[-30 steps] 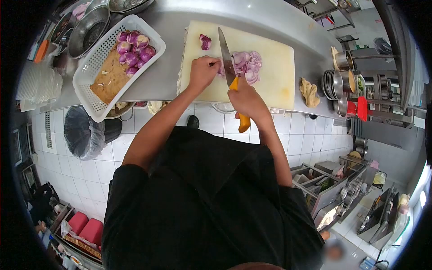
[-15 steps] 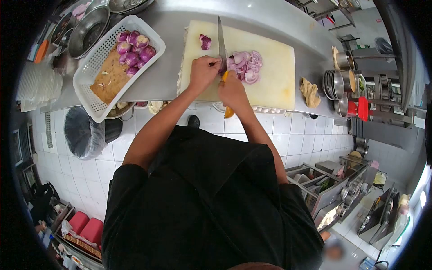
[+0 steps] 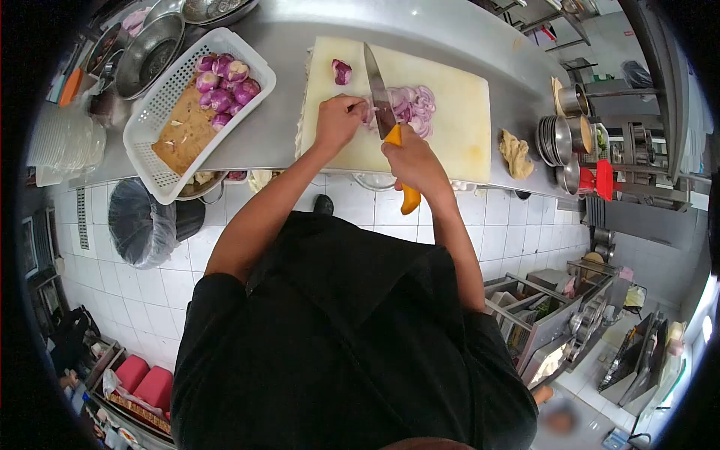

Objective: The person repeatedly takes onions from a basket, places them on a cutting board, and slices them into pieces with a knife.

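Observation:
My right hand [image 3: 412, 159] grips the yellow handle of a large knife [image 3: 380, 94], its blade tilted and pointing up and left across the white cutting board [image 3: 457, 112]. Just left of the blade, my left hand [image 3: 339, 120] has its fingers bent together beside some onion slices [image 3: 369, 114]; whatever it pinches is mostly hidden. Right of the blade lies a pile of sliced purple onion [image 3: 414, 109]. A purple onion piece [image 3: 342, 72] rests near the board's top left.
Whole peeled onions [image 3: 225, 84] fill one end of a white perforated basket [image 3: 146, 161] on the left. Metal bowls [image 3: 150, 56] stand beyond it. A crumpled tan cloth [image 3: 516, 154] and stacked metal pans [image 3: 553, 141] are at right. A lined bin [image 3: 142, 225] stands below.
My right hand has moved right and slightly down with the knife, whose blade now slants more. Slices show between the blade and my left hand, which has barely moved.

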Tool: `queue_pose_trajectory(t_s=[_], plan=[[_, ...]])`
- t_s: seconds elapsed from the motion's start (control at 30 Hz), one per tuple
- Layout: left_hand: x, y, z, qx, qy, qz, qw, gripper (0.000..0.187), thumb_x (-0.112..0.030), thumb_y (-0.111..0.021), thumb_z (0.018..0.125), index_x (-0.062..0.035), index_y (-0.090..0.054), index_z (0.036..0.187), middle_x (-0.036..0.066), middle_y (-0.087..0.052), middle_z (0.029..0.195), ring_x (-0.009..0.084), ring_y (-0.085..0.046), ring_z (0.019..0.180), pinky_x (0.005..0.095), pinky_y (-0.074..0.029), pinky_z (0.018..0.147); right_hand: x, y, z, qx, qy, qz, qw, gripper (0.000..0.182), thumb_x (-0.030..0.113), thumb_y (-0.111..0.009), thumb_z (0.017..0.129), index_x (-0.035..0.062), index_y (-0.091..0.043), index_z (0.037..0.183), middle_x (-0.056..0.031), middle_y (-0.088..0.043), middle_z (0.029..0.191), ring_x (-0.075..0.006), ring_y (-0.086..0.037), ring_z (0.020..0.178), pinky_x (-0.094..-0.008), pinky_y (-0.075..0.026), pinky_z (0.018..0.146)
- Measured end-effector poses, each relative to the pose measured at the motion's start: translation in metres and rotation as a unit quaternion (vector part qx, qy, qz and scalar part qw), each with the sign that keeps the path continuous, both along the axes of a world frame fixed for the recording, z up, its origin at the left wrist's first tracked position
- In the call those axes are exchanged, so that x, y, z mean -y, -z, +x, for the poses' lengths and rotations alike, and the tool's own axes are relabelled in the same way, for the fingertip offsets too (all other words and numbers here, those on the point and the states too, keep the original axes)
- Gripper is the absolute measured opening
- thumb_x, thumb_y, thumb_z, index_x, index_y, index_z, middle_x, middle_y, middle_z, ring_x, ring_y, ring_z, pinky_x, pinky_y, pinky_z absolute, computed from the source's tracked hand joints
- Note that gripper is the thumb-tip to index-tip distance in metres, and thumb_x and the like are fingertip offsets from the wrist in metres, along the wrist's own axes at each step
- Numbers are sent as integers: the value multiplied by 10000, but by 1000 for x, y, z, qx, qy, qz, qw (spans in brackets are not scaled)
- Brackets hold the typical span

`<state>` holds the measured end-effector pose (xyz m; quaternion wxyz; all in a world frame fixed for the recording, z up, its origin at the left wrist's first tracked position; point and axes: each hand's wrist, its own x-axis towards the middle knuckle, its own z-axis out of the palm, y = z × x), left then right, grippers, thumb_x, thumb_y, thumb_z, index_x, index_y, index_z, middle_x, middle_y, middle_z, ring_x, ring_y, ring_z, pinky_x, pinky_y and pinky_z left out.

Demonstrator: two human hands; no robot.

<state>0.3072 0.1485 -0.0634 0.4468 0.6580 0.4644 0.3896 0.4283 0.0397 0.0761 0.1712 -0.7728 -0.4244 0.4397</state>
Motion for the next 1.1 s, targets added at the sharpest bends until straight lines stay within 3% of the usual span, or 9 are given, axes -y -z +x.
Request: queue_pose_trajectory(t_s=[0.1,0.2,0.3,0.33,0.53,0.6,0.8,1.0,1.1], plan=[[-7,16,-7,120,-53,5,991,211,-166,-672,885,-34,-765,1021,160,-726,906,275,-697,727,361,-553,708,5,4,-6,-23,23,51,998,306,205,-553,964,-39,-465,1128,-162,-599,781,-275,-622,503,-397,-517,455],[-36,-18,-22,35,-90,46,994,236,-135,-679,863,-41,-751,1067,141,-721,982,291,-697,849,382,-553,779,13,10,-22,-62,48,52,996,304,224,-550,984,-34,-455,1114,-168,-602,756,-279,-624,494,-393,-520,459],[-63,-30,-23,-52,-18,210,976,258,-91,-685,825,-44,-740,1072,135,-709,1070,315,-665,991,392,-532,881,18,41,-31,-50,45,57,996,310,228,-546,988,-31,-446,1125,-183,-616,758,-292,-643,509,-400,-527,465],[-71,-27,-23,-80,4,210,974,271,-82,-685,816,-43,-735,1080,134,-703,1090,322,-650,1026,395,-522,908,19,57,-30,-22,36,46,998,334,246,-546,981,-29,-425,1127,-315,-667,819,-442,-679,620,-536,-554,640],[-67,-17,-24,-149,153,155,965,339,-98,-703,809,-32,-694,1142,135,-679,1172,336,-620,1110,402,-505,974,35,67,2,117,-5,88,989,360,283,-555,988,-19,-433,1141,-351,-665,882,-550,-639,903,-608,-503,807],[-43,-4,-25,-122,181,185,958,368,-143,-736,822,-35,-678,1169,136,-663,1228,317,-635,1129,407,-516,974,35,66,7,115,-24,108,987,355,283,-549,991,-16,-436,1146,-350,-668,894,-547,-643,904,-600,-503,818],[-6,-8,-22,-18,60,150,987,280,-107,-736,820,-14,-691,1080,126,-643,1186,298,-624,1083,391,-509,969,23,44,2,102,-50,97,989,373,269,-533,994,-46,-439,1170,-348,-670,884,-537,-653,886,-587,-504,838],[-7,-11,-23,39,98,78,991,223,-85,-723,842,-3,-699,1048,122,-656,1132,273,-668,956,349,-549,861,16,-6,-6,51,-50,-1,997,366,240,-527,988,-74,-435,1153,-336,-670,851,-517,-666,868,-577,-517,814],[-10,1,-22,32,87,123,988,214,-80,-725,846,8,-702,1040,115,-668,1087,256,-681,909,338,-552,838,6,-2,-13,26,-31,-6,999,357,228,-536,981,-69,-431,1149,-328,-667,826,-489,-682,819,-569,-525,799]])
